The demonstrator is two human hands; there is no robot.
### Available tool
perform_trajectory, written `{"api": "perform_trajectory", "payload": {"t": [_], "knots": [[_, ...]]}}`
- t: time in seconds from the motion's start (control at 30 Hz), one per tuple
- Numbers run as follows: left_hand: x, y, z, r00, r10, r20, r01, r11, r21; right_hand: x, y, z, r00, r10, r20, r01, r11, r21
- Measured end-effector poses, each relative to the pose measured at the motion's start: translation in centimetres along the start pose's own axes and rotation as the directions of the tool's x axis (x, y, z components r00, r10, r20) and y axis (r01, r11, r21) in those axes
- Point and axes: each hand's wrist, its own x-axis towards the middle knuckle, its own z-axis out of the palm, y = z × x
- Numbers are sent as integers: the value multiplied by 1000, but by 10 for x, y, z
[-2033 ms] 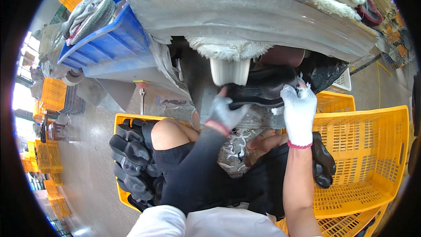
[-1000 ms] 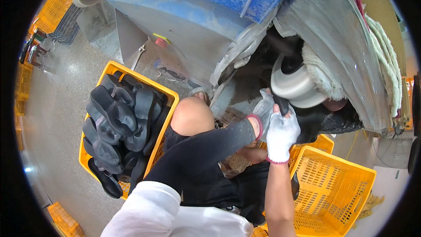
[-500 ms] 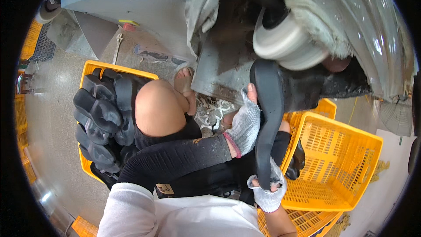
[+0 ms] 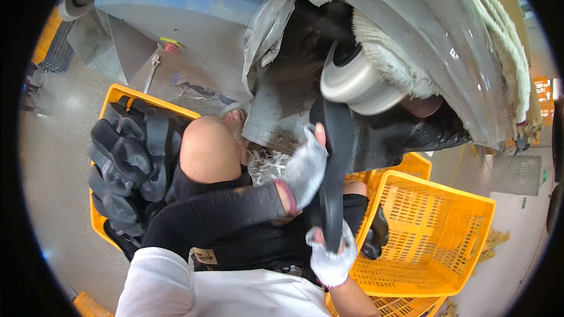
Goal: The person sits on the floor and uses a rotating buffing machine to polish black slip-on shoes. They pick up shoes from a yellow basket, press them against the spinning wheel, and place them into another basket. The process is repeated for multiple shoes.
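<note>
Head camera looks steeply down, close.

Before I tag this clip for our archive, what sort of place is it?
Probably a workshop or small factory floor: a buffing wheel on a grey machine, a yellow crate of black rubber pieces, and both gloved hands holding a black sole up to the wheel.

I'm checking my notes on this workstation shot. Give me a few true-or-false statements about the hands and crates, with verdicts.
1. Both hands hold the black sole. True: the left hand grips its upper part, the right hand its lower end.
2. The hands are bare. False: both wear white gloves.
3. The sole's top end is up by the grey wheel. True.
4. The yellow crate on the left holds white rags. False: it holds black soles.
</note>
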Motion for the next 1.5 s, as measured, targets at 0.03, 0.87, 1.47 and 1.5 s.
{"api": "perform_trajectory", "payload": {"t": [0.03, 0.87, 1.47, 1.5], "knots": [[-16, -8, 4, 999, 43, 31, -40, 996, -82, -21, 6, -9, 997, -36, -74, 18, 975, -222], [180, -28, 31, 753, 604, 260, 112, -507, 855, 137, -36, 48, 992, -121, 41, 124, 840, -528], [75, 13, -23, 913, 345, -218, -403, 674, -619, 164, -54, 75, 963, -261, 64, 261, 848, -462], [72, 10, -21, 971, 204, -129, -232, 647, -726, 166, -57, 76, 966, -254, 46, 251, 883, -397]]}}
